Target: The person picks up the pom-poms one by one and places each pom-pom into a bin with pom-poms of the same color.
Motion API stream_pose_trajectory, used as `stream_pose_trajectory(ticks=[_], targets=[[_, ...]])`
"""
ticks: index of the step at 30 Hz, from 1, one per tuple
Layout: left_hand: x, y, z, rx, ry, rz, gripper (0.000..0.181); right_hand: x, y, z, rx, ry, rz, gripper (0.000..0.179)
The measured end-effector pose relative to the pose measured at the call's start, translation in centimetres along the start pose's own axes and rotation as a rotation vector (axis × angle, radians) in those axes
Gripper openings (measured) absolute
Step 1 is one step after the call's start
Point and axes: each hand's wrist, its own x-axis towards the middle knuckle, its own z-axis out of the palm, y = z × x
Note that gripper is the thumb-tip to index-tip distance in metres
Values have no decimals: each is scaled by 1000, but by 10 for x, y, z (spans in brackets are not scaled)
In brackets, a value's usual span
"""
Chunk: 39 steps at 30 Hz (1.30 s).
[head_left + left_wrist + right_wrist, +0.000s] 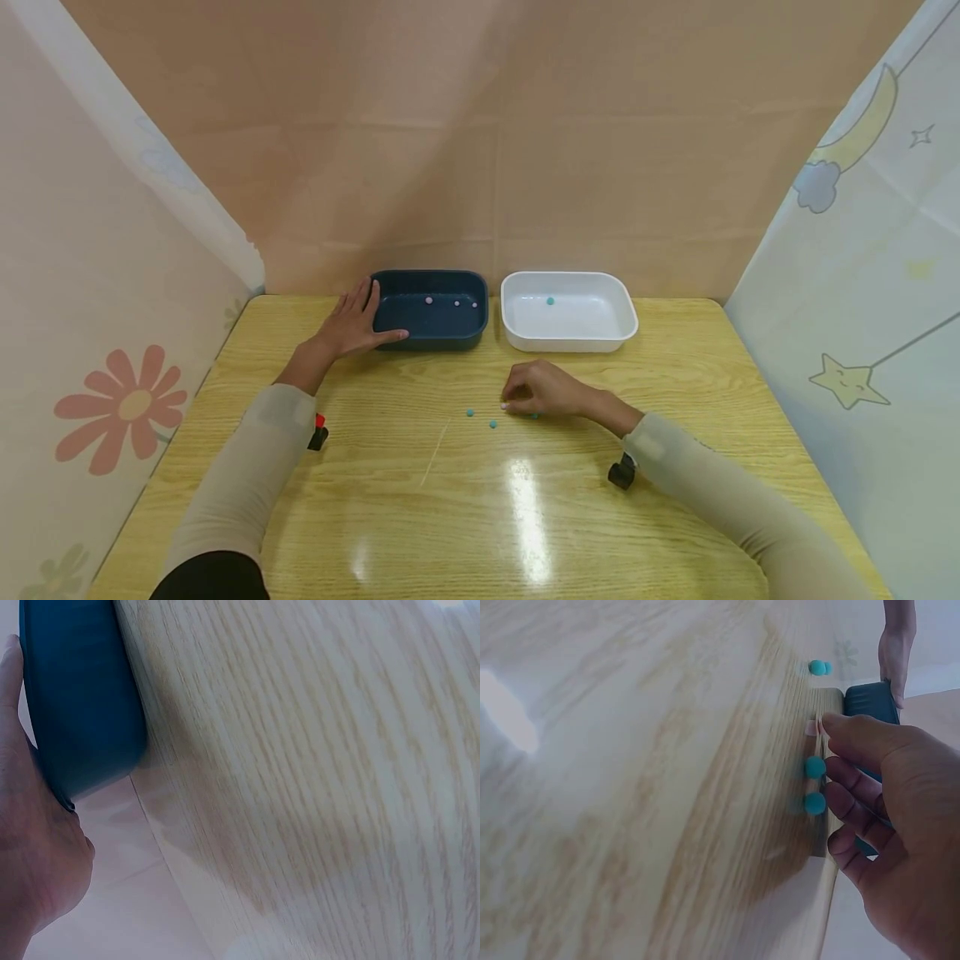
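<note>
Left hand (349, 328) is resting spread against the left end of the navy tub (442, 342) containing 3 pale beads (428, 301), while the right hand (546, 390) is poising curled fingers at 1 whitish-pink bead (504, 406) (pinch: cannot tell), near 3 teal beads (492, 424) lying on the table (390, 517) before the white tub (566, 345).
</note>
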Motion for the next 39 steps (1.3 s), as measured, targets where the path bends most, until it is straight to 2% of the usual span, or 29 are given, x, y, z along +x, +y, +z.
stream_pose_trajectory(ticks=[25, 34, 39], targets=[[0, 1, -2, -19, -4, 6, 124, 1, 3, 7, 37, -6, 15, 5], [-1, 2, -2, -24, -1, 11, 123, 3, 0, 3, 17, -22, 45, 5], [-2, 2, -2, -21, -6, 5, 122, 7, -3, -5, -14, 4, 36, 5]])
